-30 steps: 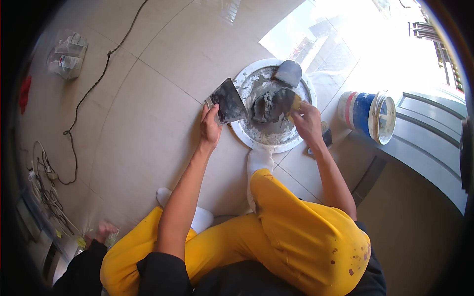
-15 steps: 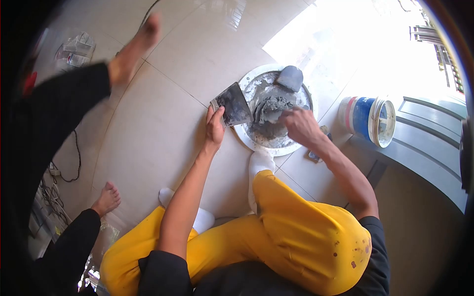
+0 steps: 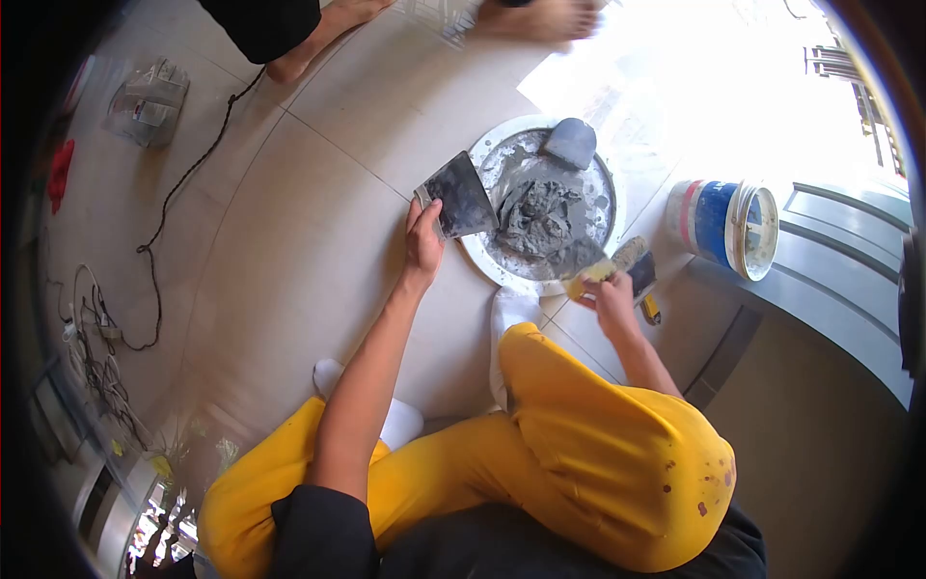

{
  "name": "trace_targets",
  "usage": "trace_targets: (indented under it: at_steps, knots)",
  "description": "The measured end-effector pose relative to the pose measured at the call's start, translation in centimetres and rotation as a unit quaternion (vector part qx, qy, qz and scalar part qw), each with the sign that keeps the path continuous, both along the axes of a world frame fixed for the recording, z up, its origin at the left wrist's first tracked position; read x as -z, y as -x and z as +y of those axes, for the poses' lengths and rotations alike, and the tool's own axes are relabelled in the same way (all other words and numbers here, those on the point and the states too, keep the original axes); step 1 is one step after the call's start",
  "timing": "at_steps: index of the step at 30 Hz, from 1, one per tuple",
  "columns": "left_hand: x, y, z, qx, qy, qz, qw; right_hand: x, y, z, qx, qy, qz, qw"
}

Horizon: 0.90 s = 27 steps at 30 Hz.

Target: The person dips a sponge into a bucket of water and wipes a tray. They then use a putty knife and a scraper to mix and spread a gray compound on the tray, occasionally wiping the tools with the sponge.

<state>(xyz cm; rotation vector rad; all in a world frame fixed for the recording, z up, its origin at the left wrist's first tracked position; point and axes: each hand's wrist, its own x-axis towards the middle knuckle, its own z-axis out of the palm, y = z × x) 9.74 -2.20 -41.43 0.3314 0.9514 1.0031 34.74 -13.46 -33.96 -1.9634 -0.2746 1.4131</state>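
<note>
My left hand (image 3: pixel 424 241) is closed on the near edge of a flat, dark, square scraper plate (image 3: pixel 459 196), held beside the left rim of a round white tray (image 3: pixel 470 253). Grey mortar (image 3: pixel 537 214) lies heaped in the tray. Over the tray's lower right rim, my right hand (image 3: pixel 610 294) grips the yellowish handle of a putty knife (image 3: pixel 576 261), its blade blurred and grey. Just beyond those fingers, another tool with a thick pale handle and dark blade (image 3: pixel 641 275) rests on the floor. A rounded grey piece (image 3: pixel 570 144) leans on the tray's far rim.
A white and blue bucket (image 3: pixel 721 227) lies tipped on its side at the right, by a metal frame (image 3: pixel 839 289). Another person's bare feet (image 3: pixel 555 21) are at the top. A dark cord (image 3: pixel 174 193) and clear plastic container (image 3: pixel 149 101) are on the left.
My right hand has moved from above the mortar down to the tray's lower right rim. The other person has stepped from the left toward the top. My left hand stays nearly still.
</note>
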Motion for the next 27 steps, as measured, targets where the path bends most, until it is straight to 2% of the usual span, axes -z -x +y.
trace_targets:
  at_steps: [3,5,7,9,10,11,12,13,15,17,19,21,22,25,27]
  knots:
    - [0.2,-0.2,0.0,-0.018,-0.015,0.013,1.0,1.9,3.9,-1.0,0.131,0.058,0.137,0.98]
    - [-0.3,-0.1,-0.1,-0.027,-0.015,-0.002,1.0,3.5,4.1,1.2,0.17,0.024,0.181,0.968]
    - [0.5,0.0,0.1,-0.003,-0.04,-0.013,0.999,3.9,2.0,3.3,0.098,-0.008,0.122,0.988]
    - [0.9,0.0,0.1,-0.011,-0.04,-0.018,0.999,1.0,1.2,6.1,0.006,-0.042,0.006,0.999]
    - [1.1,-0.1,0.0,-0.019,-0.034,-0.022,0.999,-1.0,0.8,7.6,-0.146,-0.012,-0.136,0.98]
    - [1.5,-0.1,0.1,-0.022,-0.033,-0.027,0.999,-2.3,0.5,8.4,-0.292,0.021,-0.273,0.916]
    - [1.9,0.0,0.1,-0.021,-0.041,-0.018,0.999,-1.6,0.6,8.2,-0.375,-0.18,-0.46,0.784]
    - [2.2,0.0,-0.1,-0.021,-0.049,-0.009,0.999,-1.3,1.3,8.2,-0.417,-0.199,-0.563,0.685]
    - [1.4,-0.3,-0.4,-0.037,-0.031,-0.012,0.999,1.2,1.6,6.1,-0.614,-0.206,-0.598,0.473]
    - [1.3,-0.5,0.3,-0.057,-0.023,-0.015,0.998,-0.7,1.7,6.8,-0.697,-0.165,-0.476,0.51]
    - [1.5,-0.2,0.0,-0.031,-0.04,-0.004,0.999,-2.8,0.4,9.7,-0.684,-0.138,-0.439,0.566]
    - [1.2,-0.1,-0.5,-0.036,-0.031,-0.011,0.999,-0.2,0.6,8.4,-0.663,-0.227,-0.505,0.504]
    - [1.1,-0.1,-0.1,-0.029,-0.033,-0.018,0.999,-0.7,0.6,8.7,-0.661,-0.227,-0.507,0.504]
    - [1.0,-0.3,-0.1,-0.041,-0.041,0.001,0.998,-2.1,0.6,10.3,-0.705,-0.143,-0.435,0.542]
    - [1.9,0.3,-0.3,-0.027,-0.052,0.033,0.998,-1.4,1.4,9.7,-0.629,-0.221,-0.476,0.573]
